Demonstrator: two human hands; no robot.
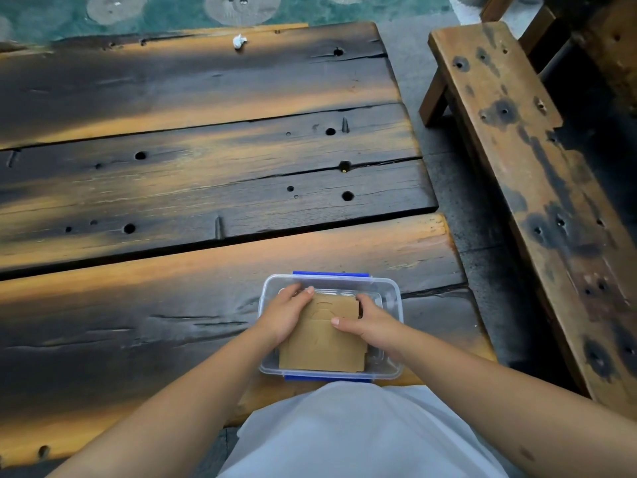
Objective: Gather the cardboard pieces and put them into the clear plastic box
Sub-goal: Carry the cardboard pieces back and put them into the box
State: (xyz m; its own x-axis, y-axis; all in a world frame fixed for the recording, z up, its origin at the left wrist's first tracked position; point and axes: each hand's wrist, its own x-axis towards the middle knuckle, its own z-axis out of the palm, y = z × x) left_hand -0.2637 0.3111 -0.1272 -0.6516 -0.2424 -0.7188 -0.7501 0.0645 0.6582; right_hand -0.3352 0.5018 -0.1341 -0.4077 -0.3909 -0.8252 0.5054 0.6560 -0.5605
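A clear plastic box (pixel 393 288) with blue clips stands at the near edge of the wooden table, right of centre. Inside it lies a stack of brown cardboard pieces (pixel 322 343), flat and filling most of the box. My left hand (pixel 284 313) grips the stack's left edge, fingers curled over its far corner. My right hand (pixel 370 324) holds the right edge, thumb resting on top of the cardboard. Both hands reach down into the box. How many pieces are in the stack is hidden.
The table (pixel 206 174) is made of dark, worn planks with holes and gaps. A small crumpled white scrap (pixel 239 41) lies near its far edge. A wooden bench (pixel 527 174) stands to the right across a strip of grey floor.
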